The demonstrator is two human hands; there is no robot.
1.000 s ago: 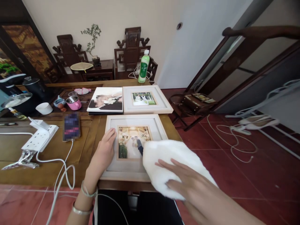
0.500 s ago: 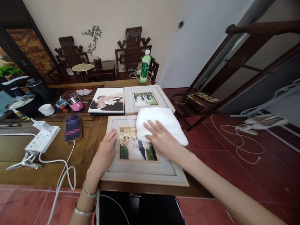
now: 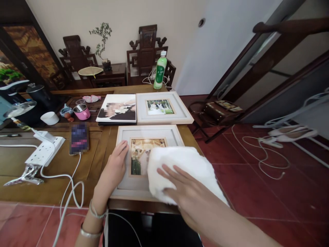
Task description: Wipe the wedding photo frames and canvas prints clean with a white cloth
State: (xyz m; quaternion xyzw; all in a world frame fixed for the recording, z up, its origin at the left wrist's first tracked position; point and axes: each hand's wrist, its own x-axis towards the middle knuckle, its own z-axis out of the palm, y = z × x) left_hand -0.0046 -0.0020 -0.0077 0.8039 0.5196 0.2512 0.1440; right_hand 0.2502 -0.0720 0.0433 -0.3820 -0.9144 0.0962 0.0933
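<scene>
A light wooden picture frame (image 3: 136, 189) with a wedding photo lies flat at the table's near edge. My left hand (image 3: 115, 168) rests on its left border, fingers close together and nothing gripped that I can see. Under my right hand (image 3: 180, 185), whose fingers are spread, a fluffy white cloth (image 3: 195, 161) lies pressed flat on the frame. The cloth covers the lower right of the frame and part of the photo, and hangs past its right side. Behind them are a second framed photo (image 3: 180, 115) and a white-bordered photo panel (image 3: 120, 99).
A green bottle (image 3: 160, 70) stands at the table's back edge. To the left are a pink mug (image 3: 81, 112), a white cup (image 3: 49, 118), a phone (image 3: 79, 138) and a power strip (image 3: 45, 151) with white cables. A wooden chair holds a brown bag (image 3: 221, 111) at the right.
My right hand and the white cloth have moved toward me and slightly right, uncovering the frame's upper right and the second frame's front edge. My left hand has stayed on the left border.
</scene>
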